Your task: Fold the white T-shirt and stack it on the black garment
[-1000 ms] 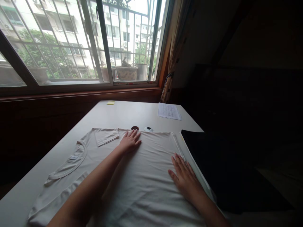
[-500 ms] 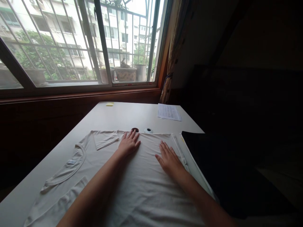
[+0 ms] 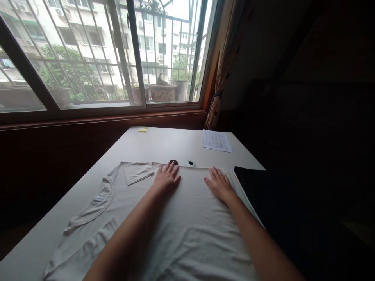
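Observation:
A white T-shirt (image 3: 187, 207) lies spread on the white table (image 3: 170, 142), its ribbed neckline towards the left and one short sleeve at the far left edge. My left hand (image 3: 166, 177) rests flat on the shirt near its far side edge, fingers spread and the tips beside a dark round disc (image 3: 174, 162). Further right, my right hand (image 3: 219, 183) lies palm down on the shirt close to the far hem corner, its fingers stretched out. Both hands press on the cloth without gripping it. Small wrinkles run across the near part of the shirt.
Beyond the shirt is a white ring-shaped piece (image 3: 190, 164) with a dark centre. Printed papers (image 3: 217, 141) and a yellow sticky note (image 3: 143, 130) lie at the far end. A black flat item (image 3: 258, 195) borders the right side. A barred window and tied curtain (image 3: 215, 101) stand behind.
My right hand has slid away from me towards the far hem corner, smoothing the cloth there. The left hand stays in nearly the same place on the shirt. The view has shifted slightly left.

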The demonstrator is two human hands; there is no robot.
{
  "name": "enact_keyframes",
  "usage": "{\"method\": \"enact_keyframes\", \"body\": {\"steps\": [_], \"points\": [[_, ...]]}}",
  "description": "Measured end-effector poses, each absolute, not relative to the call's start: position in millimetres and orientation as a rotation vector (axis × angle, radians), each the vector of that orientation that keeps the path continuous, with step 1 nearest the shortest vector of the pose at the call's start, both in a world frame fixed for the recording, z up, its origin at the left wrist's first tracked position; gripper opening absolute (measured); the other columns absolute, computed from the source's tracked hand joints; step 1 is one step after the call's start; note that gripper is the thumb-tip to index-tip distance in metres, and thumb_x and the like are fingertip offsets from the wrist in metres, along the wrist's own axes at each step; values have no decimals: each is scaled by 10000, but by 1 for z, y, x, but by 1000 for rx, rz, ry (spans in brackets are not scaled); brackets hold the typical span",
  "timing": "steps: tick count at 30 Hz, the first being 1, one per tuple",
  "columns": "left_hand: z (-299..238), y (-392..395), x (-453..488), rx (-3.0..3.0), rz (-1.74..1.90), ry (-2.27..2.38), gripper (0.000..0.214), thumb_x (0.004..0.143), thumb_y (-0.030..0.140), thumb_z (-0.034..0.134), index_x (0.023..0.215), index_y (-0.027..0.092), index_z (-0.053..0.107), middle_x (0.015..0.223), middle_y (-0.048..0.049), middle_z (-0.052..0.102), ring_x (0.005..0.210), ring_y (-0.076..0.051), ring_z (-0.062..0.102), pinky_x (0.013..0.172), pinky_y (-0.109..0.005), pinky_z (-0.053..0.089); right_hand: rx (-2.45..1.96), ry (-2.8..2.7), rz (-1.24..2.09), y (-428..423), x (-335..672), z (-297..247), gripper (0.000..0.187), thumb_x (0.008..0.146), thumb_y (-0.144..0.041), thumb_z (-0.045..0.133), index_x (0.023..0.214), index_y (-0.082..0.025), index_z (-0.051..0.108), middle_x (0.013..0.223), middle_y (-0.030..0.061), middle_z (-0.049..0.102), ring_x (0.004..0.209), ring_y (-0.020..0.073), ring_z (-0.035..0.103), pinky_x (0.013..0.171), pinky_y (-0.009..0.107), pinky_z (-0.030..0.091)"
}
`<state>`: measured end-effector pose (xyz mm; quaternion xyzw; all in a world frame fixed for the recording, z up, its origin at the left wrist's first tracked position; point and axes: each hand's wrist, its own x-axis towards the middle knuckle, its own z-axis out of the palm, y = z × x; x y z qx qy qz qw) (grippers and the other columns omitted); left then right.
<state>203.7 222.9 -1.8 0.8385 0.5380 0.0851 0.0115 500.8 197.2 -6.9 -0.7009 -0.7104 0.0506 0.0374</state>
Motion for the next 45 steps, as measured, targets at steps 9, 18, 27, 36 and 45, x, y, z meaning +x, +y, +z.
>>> {"method": "enact_keyframes", "body": {"steps": [9, 18, 27, 36, 45], "points": [[9, 230, 179, 2556, 287, 1840, 640, 1039, 539, 302, 1604, 255, 207, 1678, -38, 150, 1547, -237, 91, 1234, -527, 136, -2189, -2151, 82, 197, 520, -11, 734, 1018, -586, 191, 1604, -145, 218, 1690, 67, 113, 1549, 239, 95, 1252, 457, 71], [6, 237, 56, 2083, 213, 2399, 574, 1054, 369, 208, 1563, 129, 322, 1650, -150, 230, 1526, -314, 176, 1194, -605, 178, -2182, -2161, 71, 201, 522, -13, 733, 1020, -585, 193, 1609, -148, 199, 1689, 75, 111, 1549, 248, 94, 1251, 473, 71], [-5, 252, 26, 1981, 168, 2459, 610, 1043, 413, 164, 1583, 152, 277, 1674, -89, 157, 1540, -286, 117, 1206, -589, 166, -2149, -2183, 62, 212, 519, -13, 742, 1021, -604, 185, 1607, -149, 205, 1690, 73, 106, 1549, 237, 95, 1254, 453, 72], [-12, 263, 14, 1973, 161, 2476, 634, 1035, 425, 132, 1590, 146, 260, 1674, -78, 147, 1543, -276, 99, 1209, -608, 149, -2137, -2209, 50, 232, 516, -14, 741, 1019, -598, 187, 1607, -148, 201, 1687, 69, 120, 1549, 228, 102, 1255, 472, 90], [-14, 264, 13, 1961, 168, 2499, 636, 1030, 437, 151, 1591, 160, 264, 1674, -72, 150, 1544, -269, 97, 1214, -596, 151, -2133, -2215, 35, 237, 516, -14, 736, 1017, -602, 185, 1609, -165, 201, 1688, 57, 121, 1548, 225, 114, 1254, 474, 107]]}}
